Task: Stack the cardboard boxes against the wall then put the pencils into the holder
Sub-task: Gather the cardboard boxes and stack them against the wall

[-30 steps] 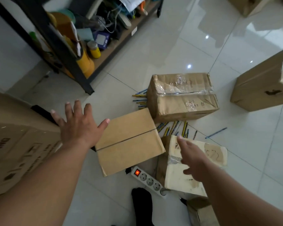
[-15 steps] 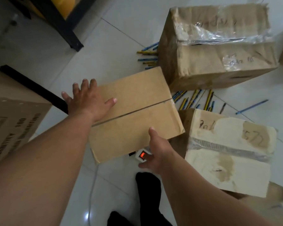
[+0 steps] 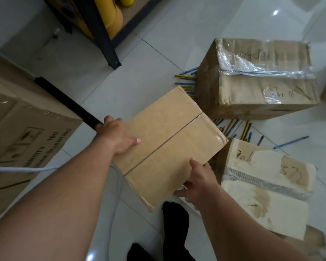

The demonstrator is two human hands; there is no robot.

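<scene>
Plain cardboard box (image 3: 169,140), left hand (image 3: 119,136) clamped over its left edge, right hand (image 3: 199,182) clasped on its near right edge, pencils (image 3: 231,127) lay scattered beside.

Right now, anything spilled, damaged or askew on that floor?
Yes. Pencils lie scattered on the tiles beside the far taped box, whose clear tape is crumpled and peeling. The near right box has its facing torn off in patches. The plain box in the left hand and right hand looks intact.
</scene>
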